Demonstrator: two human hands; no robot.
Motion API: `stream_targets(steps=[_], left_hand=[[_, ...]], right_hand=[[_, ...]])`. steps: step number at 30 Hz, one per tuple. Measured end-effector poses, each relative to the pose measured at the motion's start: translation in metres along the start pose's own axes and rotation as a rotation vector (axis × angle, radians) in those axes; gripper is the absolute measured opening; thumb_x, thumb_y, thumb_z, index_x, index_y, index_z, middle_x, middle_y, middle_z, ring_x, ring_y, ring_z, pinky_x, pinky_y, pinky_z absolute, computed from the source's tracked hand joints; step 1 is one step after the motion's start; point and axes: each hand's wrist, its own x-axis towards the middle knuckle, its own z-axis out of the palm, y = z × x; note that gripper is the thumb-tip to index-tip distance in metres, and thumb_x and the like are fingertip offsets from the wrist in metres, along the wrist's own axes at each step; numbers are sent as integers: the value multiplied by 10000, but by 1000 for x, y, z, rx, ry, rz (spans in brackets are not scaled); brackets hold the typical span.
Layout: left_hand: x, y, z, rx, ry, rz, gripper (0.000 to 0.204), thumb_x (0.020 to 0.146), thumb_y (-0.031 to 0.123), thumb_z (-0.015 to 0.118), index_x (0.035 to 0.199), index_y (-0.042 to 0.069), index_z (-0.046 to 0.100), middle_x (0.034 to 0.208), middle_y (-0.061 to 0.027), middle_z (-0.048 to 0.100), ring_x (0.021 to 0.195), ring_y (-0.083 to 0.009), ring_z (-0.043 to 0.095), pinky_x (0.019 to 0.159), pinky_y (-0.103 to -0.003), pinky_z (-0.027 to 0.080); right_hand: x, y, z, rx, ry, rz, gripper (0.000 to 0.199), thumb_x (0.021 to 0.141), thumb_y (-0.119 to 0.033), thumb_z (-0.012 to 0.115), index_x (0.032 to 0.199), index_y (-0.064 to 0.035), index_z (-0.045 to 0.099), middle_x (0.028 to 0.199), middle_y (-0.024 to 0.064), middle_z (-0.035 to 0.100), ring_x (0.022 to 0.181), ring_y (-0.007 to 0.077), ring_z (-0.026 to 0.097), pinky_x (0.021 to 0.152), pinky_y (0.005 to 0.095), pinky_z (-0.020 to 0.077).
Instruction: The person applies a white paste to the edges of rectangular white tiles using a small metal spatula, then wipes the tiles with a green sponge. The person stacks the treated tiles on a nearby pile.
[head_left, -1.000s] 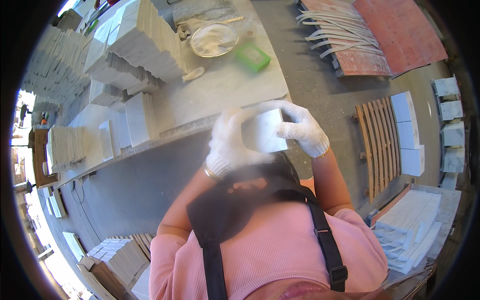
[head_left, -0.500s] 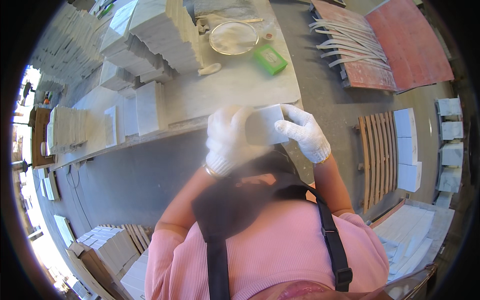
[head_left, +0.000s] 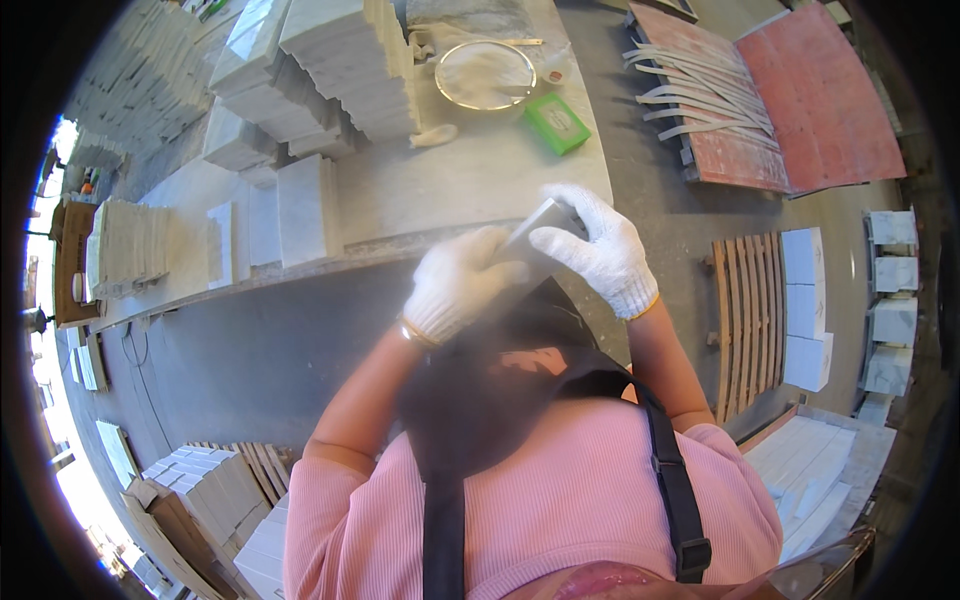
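A pale grey-white tile (head_left: 532, 224), tilted so that its narrow edge shows, is held between my two gloved hands in front of my body. My left hand (head_left: 460, 285), in a white knitted glove, closes on its left side; its fingers look hazy. On the right, my right hand (head_left: 603, 250) grips the other end, with the thumb on the near side and the fingers around the far edge. A dark apron (head_left: 480, 385) hangs just below. Beyond the hands, a light work table (head_left: 420, 205) carries a round pan (head_left: 486, 75) and a green box (head_left: 557, 125).
Tall stacks of stone tiles (head_left: 350, 60) stand on the table's left part, with a smaller upright stack (head_left: 308, 210) at its front edge. To the right are a wooden pallet (head_left: 745, 325), white boxes (head_left: 803, 290) and a red board with pale strips (head_left: 720, 140).
The tile has turned from showing its broad face to showing its narrow edge. My left hand has lowered slightly, and both hands still hold the tile.
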Motion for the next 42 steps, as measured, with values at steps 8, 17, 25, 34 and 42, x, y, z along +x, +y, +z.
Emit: stream_targets(steps=[8, 17, 25, 34, 42], left_hand=[[-6, -3, 11, -60, 52, 8, 403, 851, 281, 731, 1202, 86, 695, 1031, -132, 716, 914, -236, 677, 825, -363, 529], [-4, -7, 15, -882, -115, -143, 484, 900, 260, 748, 1250, -50, 622, 1050, -34, 682, 921, -92, 612, 821, -267, 517], [-4, -6, 15, -908, -121, -128, 446, 910, 234, 736, 1236, -48, 622, 1064, -49, 684, 903, -91, 613, 801, -264, 518], [1, -19, 24, -1040, 38, -137, 378, 998, 282, 653, 1220, -24, 650, 1022, -19, 683, 887, -79, 614, 790, -254, 508], [17, -38, 33, -1374, -20, -121, 393, 1058, 285, 556, 1317, -8, 597, 1172, -55, 662, 1051, -142, 611, 943, -313, 502]], right_hand=[[29, 3, 1, -248, 251, -182, 330, 925, -183, 732, 1217, -37, 688, 938, 53, 711, 845, 112, 660, 779, 256, 527], [19, 11, -47, 178, 209, 76, 353, 1028, -270, 564, 1239, -8, 671, 951, 73, 706, 799, 141, 658, 746, 280, 522], [21, -10, -30, 245, 80, 111, 372, 1035, -284, 553, 1261, -11, 666, 1027, 95, 705, 893, 160, 655, 837, 299, 511], [20, -1, -25, 163, 57, 100, 330, 979, -182, 628, 1256, -13, 686, 1133, 67, 702, 977, 126, 635, 881, 260, 487], [2, 21, -12, 548, 36, 278, 474, 1036, -349, 556, 1281, 52, 612, 1033, 110, 705, 824, 150, 658, 729, 283, 509]])
